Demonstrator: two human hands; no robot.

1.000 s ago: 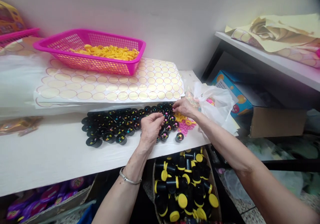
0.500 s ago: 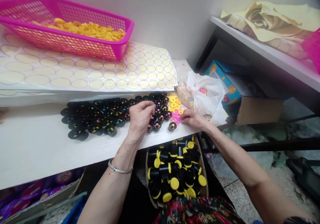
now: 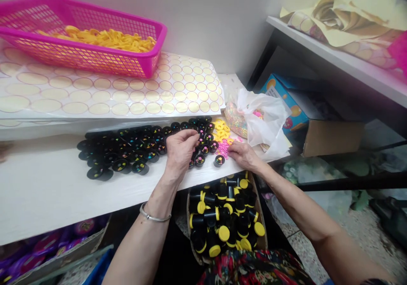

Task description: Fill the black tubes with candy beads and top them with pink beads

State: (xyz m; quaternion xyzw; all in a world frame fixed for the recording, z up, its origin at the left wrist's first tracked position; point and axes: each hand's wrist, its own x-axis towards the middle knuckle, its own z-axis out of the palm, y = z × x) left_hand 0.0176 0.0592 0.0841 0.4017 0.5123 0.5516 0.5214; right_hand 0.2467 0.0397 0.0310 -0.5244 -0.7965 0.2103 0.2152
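My left hand (image 3: 182, 150) hovers over the right end of a group of small black cups (image 3: 140, 143), thumb and fingertips pinched together. Whatever it pinches is too small to make out. Inside the cups lie tiny coloured pieces, pink ones in those near my hand. My right hand (image 3: 244, 154) rests on the table with its fingers closed at the edge of a pile of small pink pieces (image 3: 221, 148); its fingertips' contents are hidden. Yellow rings (image 3: 220, 129) lie just behind that pile. One black cup (image 3: 219, 160) stands apart in front of it.
Below the table edge, a carton (image 3: 197, 257) holds black containers with yellow lids (image 3: 224, 233). A pink basket (image 3: 152, 64) of yellow rings sits on label sheets (image 3: 136, 95). A white plastic bag (image 3: 267, 115) and blue box (image 3: 280, 94) are at the right.
My left hand has shifted slightly right over the cups, still pinched. My right hand has moved a little left and down at the pink pile. The view has tilted slightly.
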